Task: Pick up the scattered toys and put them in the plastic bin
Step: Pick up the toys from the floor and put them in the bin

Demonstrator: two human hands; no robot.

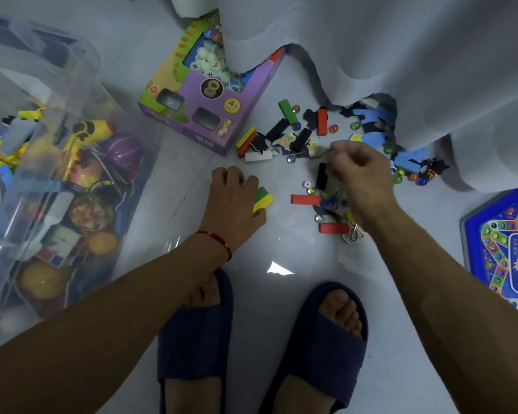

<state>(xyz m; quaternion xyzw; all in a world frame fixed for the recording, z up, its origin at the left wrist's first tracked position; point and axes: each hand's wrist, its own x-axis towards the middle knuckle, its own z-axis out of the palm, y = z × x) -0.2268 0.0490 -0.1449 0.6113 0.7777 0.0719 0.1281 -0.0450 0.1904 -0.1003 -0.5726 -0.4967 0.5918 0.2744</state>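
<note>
My left hand [234,201] grips green-yellow blocks [262,199] while my blurred right hand [361,174] (fingers curled, contents unclear) hovers over marbles [331,201] that could roll away.

One head-worn view — looking steeply down, close over the floor [281,258] ahead.

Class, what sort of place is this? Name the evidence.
Probably a room at home: pale tiled floor, long grey curtain reaching it, and a clear plastic bin of toys beside feet in dark blue slippers.
</note>
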